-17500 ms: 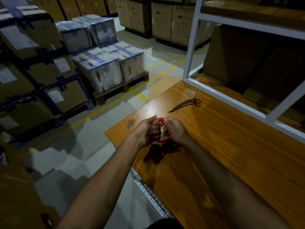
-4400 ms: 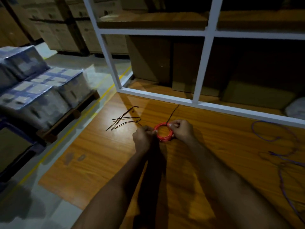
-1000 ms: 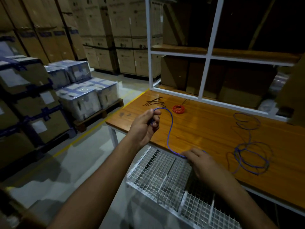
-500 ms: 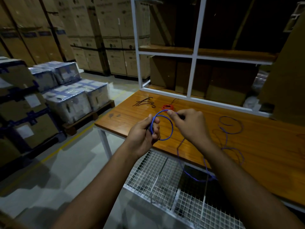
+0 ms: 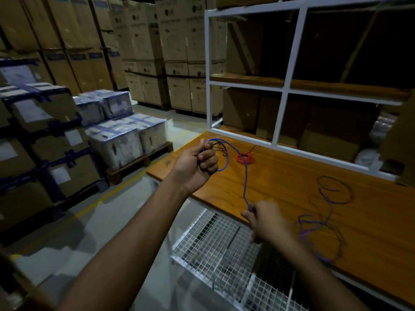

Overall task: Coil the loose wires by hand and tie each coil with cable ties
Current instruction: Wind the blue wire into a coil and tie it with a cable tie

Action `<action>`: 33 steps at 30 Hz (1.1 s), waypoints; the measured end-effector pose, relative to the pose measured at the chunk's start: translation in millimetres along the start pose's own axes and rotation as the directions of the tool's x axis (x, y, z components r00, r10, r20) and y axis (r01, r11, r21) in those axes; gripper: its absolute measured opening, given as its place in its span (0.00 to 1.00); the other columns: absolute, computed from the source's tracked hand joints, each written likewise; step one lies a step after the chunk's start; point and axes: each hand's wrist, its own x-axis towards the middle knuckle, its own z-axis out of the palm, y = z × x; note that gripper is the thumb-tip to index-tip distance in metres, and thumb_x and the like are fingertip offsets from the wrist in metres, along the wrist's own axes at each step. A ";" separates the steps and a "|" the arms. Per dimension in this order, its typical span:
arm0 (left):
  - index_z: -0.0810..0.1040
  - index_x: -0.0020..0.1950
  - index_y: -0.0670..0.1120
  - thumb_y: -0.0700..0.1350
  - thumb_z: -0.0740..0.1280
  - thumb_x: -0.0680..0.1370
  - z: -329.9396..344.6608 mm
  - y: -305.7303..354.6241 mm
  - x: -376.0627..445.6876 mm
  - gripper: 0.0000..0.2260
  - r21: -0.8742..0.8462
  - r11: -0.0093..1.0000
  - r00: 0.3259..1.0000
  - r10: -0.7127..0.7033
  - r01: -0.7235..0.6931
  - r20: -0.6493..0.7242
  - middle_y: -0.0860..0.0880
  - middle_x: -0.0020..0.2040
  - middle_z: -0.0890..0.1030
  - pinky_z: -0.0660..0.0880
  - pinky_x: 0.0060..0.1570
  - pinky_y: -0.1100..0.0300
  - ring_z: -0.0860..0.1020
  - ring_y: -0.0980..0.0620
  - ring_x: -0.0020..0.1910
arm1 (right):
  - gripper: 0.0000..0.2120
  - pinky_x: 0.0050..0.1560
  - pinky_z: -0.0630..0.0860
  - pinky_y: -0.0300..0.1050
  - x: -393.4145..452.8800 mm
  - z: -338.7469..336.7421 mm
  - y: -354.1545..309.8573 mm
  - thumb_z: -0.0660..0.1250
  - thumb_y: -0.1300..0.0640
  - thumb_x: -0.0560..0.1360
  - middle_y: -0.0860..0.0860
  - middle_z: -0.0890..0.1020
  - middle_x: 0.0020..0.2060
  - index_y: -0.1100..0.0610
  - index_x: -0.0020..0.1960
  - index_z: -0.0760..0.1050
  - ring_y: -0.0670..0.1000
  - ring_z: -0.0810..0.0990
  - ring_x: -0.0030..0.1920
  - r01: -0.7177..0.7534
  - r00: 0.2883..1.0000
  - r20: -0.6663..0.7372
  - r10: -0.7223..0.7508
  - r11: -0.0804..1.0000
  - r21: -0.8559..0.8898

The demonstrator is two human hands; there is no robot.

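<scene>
Table point(image 5: 292, 182) at centre right, shelf point(image 5: 280, 86) behind it, wire rack point(image 5: 215, 254) below its near edge. Coil point(image 5: 244, 158) on table's upper left; loose wire point(image 5: 325, 212) at right. Boxes point(image 5: 112, 135) at frame's left.

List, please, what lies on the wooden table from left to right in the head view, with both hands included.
Left hand gripping a loop of thin blue wire → small red wire coil → right hand pinching the same wire → loose blue wire tangle on the orange-brown wooden table.

Stacked cardboard boxes point(image 5: 179, 52) behind a white shelving frame point(image 5: 280, 86).
</scene>
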 end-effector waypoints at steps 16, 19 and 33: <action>0.71 0.44 0.44 0.47 0.55 0.86 11.6 -23.7 16.6 0.14 0.285 0.958 0.994 0.055 -0.026 -0.092 0.47 0.32 0.72 0.71 0.29 0.64 0.71 0.54 0.28 | 0.09 0.26 0.71 0.48 -2.4 -69.4 -63.7 0.61 0.48 0.82 0.50 0.77 0.35 0.53 0.50 0.73 0.53 0.77 0.30 0.430 0.480 -0.443 -0.757 0.644 -0.633; 0.69 0.43 0.43 0.46 0.55 0.86 12.9 -26.3 14.1 0.13 0.285 0.959 0.999 0.022 -0.011 -0.037 0.51 0.26 0.69 0.63 0.25 0.64 0.64 0.57 0.22 | 0.12 0.29 0.70 0.44 18.3 -78.6 -60.9 0.66 0.45 0.78 0.46 0.75 0.32 0.53 0.43 0.75 0.48 0.74 0.31 0.413 0.489 -0.583 -0.649 0.761 -0.500; 0.68 0.38 0.46 0.50 0.54 0.84 8.2 -5.7 3.6 0.17 0.194 0.978 0.994 -0.093 0.082 0.051 0.53 0.20 0.62 0.60 0.24 0.63 0.62 0.56 0.19 | 0.29 0.33 0.71 0.49 55.4 -85.1 -42.8 0.54 0.31 0.74 0.49 0.75 0.28 0.55 0.36 0.74 0.50 0.73 0.30 0.403 0.849 -0.409 -0.335 0.911 0.091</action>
